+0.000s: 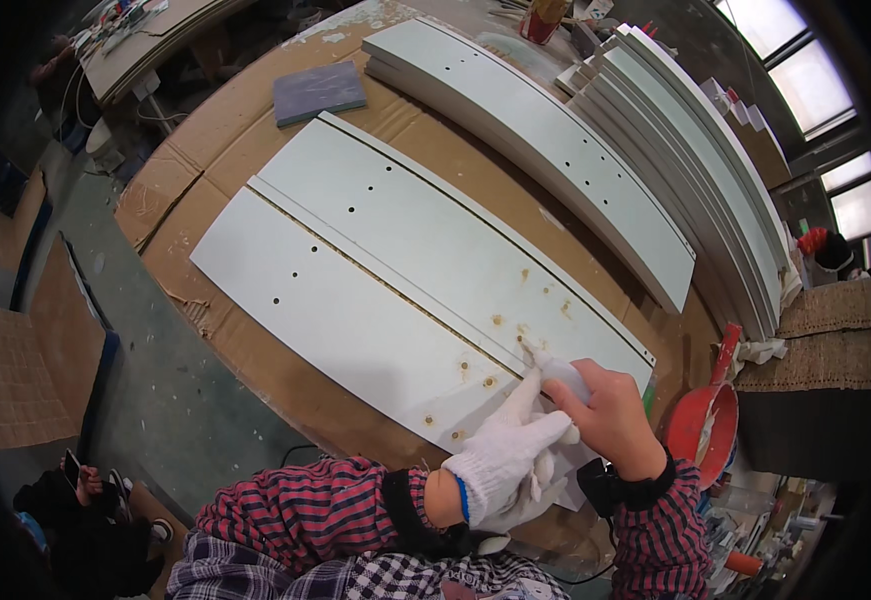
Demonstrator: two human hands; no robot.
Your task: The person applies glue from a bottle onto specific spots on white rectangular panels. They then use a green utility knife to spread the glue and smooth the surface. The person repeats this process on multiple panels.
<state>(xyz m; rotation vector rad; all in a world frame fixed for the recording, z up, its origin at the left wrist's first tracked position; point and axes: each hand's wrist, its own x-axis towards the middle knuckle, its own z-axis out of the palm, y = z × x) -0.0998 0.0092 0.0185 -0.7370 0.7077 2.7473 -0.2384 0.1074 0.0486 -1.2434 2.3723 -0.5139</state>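
Observation:
My right hand (610,415), bare, is wrapped round a pale squeeze bottle (563,378). The bottle's whitish nozzle points down at a drilled hole in the nearer part of a white panel (355,270). Yellowish-brown stains ring several holes around the nozzle. My left hand (507,450), in a white knitted glove, is beside the bottle, with its fingers apart and one stretched toward the nozzle. Its lower fingers are partly hidden, and whether they touch the bottle I cannot tell. Two long grooves run along the panel, and more holes at its far end look clean.
Cardboard (235,160) covers the table under the panel. A grey-purple block (320,92) lies beyond it. Stacked curved white boards (545,130) stand on the far right side. Near my right arm sits a red pan-like container (703,430). Another person (85,530) is at lower left.

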